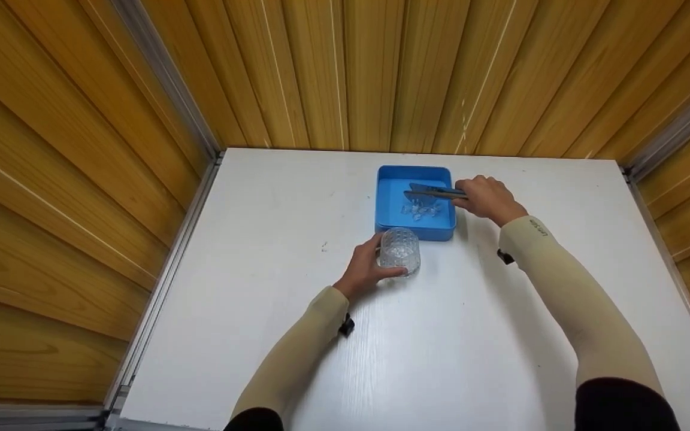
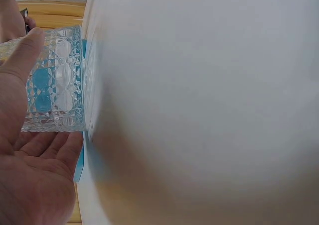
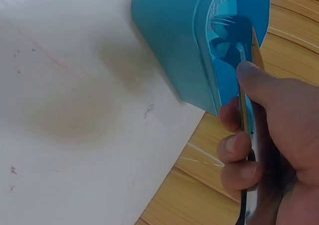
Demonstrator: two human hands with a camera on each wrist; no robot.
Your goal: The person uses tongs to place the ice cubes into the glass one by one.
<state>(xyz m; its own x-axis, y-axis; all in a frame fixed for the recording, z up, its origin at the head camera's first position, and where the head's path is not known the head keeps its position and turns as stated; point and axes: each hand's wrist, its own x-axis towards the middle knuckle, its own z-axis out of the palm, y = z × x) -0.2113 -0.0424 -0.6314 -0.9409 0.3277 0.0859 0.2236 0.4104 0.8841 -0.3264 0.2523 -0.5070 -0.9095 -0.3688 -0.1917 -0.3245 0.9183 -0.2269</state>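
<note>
A person's left grip [image 1: 364, 267] holds a glass [image 1: 401, 248] beside a blue box [image 1: 432, 233] while the right grip [image 1: 489, 200] clasps tongs [image 1: 442, 192] over clear pieces [image 1: 421, 210] inside, an apparent pickup likely needing a squeeze next.

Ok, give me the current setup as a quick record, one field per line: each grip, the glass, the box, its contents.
left grip: around the patterned glass
right grip: holding metal tongs
glass: upright, on the near side of the blue box; contents unclear through the pattern
tongs: tips over the inside of the box
box: open-topped, on the white table
box contents: small clear pieces; count unclear
</note>
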